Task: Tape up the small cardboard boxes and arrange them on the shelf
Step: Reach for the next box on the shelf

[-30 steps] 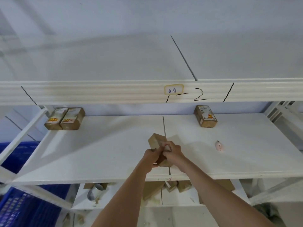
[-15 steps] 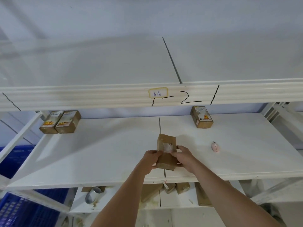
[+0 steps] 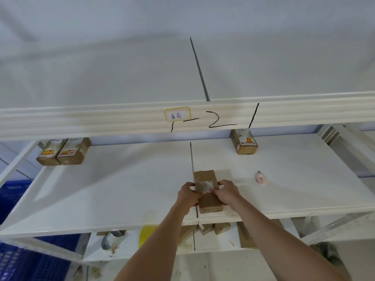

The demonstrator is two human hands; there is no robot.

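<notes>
Pressing clear tape across a small brown cardboard box [image 3: 207, 191] on the white shelf board [image 3: 121, 189], left hand [image 3: 187, 194] and right hand [image 3: 227, 190] grip its sides with curled fingers. Three labelled brown boxes [image 3: 244, 141] sit at the rear, apparently done; untaped cartons [image 3: 215, 228] wait below.

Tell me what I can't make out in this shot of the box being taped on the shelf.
- Head view: the box's sides under the left hand and right hand; the hands cover them.
- Tape: blurred, its ends hidden by the fingers.
- Prints on the back boxes: too small to read.
- Lower-shelf items: cut off by the shelf edge and the arms.
</notes>
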